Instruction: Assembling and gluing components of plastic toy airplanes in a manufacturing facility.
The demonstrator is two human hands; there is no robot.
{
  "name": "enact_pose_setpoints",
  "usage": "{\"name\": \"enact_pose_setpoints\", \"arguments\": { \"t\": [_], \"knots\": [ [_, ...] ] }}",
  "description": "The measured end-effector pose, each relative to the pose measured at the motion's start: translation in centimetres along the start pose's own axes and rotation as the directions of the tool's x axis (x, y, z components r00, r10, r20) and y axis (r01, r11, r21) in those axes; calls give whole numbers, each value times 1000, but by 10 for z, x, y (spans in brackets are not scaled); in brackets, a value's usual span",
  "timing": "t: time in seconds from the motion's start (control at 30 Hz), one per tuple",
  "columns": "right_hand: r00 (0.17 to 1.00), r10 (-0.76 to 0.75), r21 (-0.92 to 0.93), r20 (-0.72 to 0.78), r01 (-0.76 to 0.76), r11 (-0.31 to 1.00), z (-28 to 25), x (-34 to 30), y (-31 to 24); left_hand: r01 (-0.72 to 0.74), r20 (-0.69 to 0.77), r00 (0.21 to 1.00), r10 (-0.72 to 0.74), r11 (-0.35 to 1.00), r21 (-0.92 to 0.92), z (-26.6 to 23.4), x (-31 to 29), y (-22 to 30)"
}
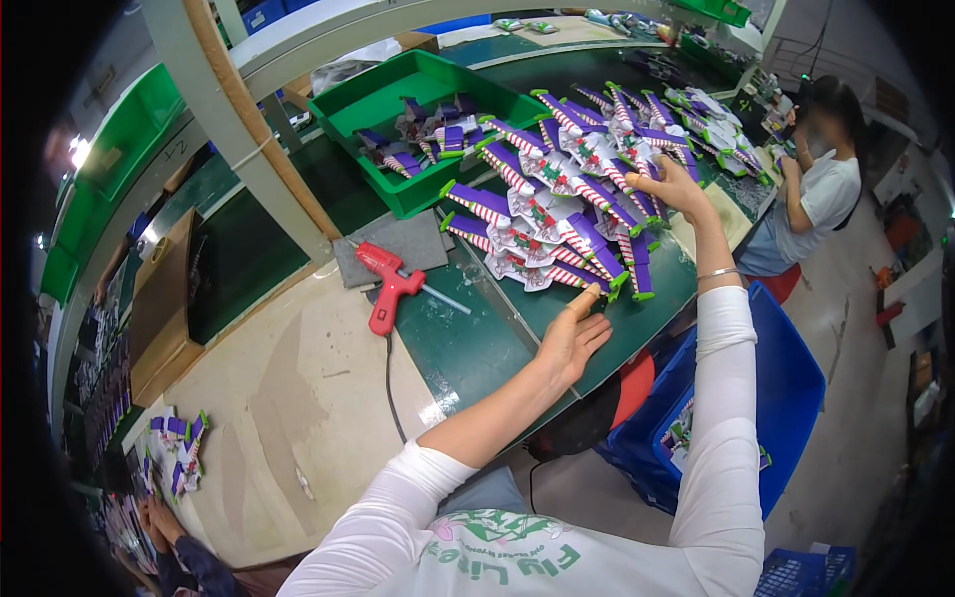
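A spread of flat toy wing pieces (557,214), white with purple, green and red-striped parts, lies in overlapping rows on the dark green belt (468,348). My left hand (572,333) rests flat and open at the near end of the rows, its fingertips touching the closest piece. At the far side of the rows my right hand (676,189) is stretched out, fingers spread over the pieces, pressing on them. Neither hand grips anything.
A green bin (398,99) with more wing pieces stands behind the rows. A red glue gun (388,289) lies on a grey pad to the left. A blue crate (786,388) sits below the belt's right edge. Another person (821,184) sits at far right; another's hands work at the lower left.
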State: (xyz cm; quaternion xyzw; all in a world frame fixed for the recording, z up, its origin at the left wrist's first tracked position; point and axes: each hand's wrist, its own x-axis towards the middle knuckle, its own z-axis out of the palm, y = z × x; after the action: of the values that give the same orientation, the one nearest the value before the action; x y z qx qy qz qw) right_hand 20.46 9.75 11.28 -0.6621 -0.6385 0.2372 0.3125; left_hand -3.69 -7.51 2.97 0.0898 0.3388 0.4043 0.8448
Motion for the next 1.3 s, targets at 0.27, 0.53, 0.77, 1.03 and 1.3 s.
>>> {"name": "enact_pose_setpoints", "arguments": {
  "t": [0.27, 0.53, 0.77, 1.03, 1.3],
  "knots": [
    [977, 26, 128, -213, 2, 992, 8, -20, 12, -140, -88, 984, 153, 980, 138, -14, -48, 21],
    [656, -198, -12, -729, 276, 961, 52, -101, -32, -351, -123, 903, 411, 873, 339, -71, -132, 61],
    [895, -338, 572, -292, 446, 689, 191, -295, -123, -308, -104, 318, 942, 207, 929, -195, -257, 55],
    [582, -760, 848, 288, 213, 485, 273, -387, -194, 483, 218, 36, 975, -208, 851, -279, -375, 4],
    [393, -841, 808, 373, 308, 502, 313, -446, -244, 367, 237, -89, 968, -189, 911, -288, -378, 0]
  ]
}}
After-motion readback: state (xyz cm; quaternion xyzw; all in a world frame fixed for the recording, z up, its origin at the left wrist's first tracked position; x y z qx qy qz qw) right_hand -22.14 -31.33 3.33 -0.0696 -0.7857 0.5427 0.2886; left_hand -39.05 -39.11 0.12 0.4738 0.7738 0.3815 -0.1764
